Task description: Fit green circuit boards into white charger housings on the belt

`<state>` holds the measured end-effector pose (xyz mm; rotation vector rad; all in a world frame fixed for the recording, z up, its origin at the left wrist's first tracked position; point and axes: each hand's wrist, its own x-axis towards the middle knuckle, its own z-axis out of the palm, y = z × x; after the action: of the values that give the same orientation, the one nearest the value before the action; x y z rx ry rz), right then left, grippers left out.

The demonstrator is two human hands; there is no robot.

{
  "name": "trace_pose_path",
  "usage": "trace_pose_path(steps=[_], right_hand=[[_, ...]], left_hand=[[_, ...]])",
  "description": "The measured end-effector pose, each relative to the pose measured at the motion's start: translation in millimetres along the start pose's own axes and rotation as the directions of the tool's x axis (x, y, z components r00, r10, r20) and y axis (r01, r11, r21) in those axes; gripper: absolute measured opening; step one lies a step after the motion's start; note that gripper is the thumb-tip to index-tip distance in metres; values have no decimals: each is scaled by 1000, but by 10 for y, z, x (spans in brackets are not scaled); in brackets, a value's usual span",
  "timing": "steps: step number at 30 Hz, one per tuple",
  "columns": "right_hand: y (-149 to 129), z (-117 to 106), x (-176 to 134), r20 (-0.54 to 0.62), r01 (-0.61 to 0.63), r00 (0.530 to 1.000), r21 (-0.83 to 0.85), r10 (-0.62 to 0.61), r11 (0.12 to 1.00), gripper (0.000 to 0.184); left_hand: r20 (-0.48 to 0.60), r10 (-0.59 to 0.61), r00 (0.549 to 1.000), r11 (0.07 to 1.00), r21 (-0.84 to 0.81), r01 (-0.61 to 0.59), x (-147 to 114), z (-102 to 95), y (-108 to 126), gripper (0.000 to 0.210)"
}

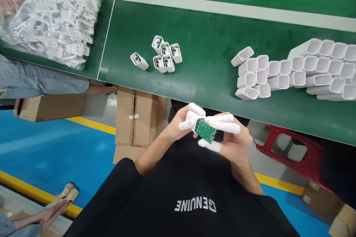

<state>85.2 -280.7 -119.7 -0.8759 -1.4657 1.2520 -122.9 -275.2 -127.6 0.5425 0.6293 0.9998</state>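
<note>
Near the table's front edge, my left hand [180,123] is closed around a small white plastic housing [191,117]. White finger cots cover several fingertips on both hands. A green circuit board [205,131] with solder points sticks partly out of the housing's open end, tilted down to the right. My right hand [235,137] grips the board by its edges, thumb below and fingers above. How deep the board sits inside the housing is hidden.
Several housings with boards inside [166,57] stand left of centre on the green table [200,81]. Rows of hollow white housings [280,72] lie at right. A plastic bag of white parts [63,18] sits at left beside another person's hand [9,5]. A red stool [294,152] stands below.
</note>
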Motion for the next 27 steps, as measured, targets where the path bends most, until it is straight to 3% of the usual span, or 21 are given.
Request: trace_pose_path(steps=[4, 16, 23, 27], right_hand=[[-24, 4, 24, 5, 119, 993, -35, -119, 992, 82], [-21, -27, 25, 44, 98, 995, -94, -94, 991, 82], [-103, -11, 128, 39, 157, 988, -197, -152, 968, 83], [-117, -22, 168, 68, 221, 975, -291, -211, 931, 85]], left_hand=[[-7, -11, 1000, 1000, 3, 11, -2, -9, -12, 56], [30, -6, 1000, 1000, -4, 6, 3, -13, -29, 45], [-15, -26, 1000, 1000, -1, 26, 8, -20, -70, 53], [-18, -30, 999, 996, -86, 29, 1, -7, -96, 48]])
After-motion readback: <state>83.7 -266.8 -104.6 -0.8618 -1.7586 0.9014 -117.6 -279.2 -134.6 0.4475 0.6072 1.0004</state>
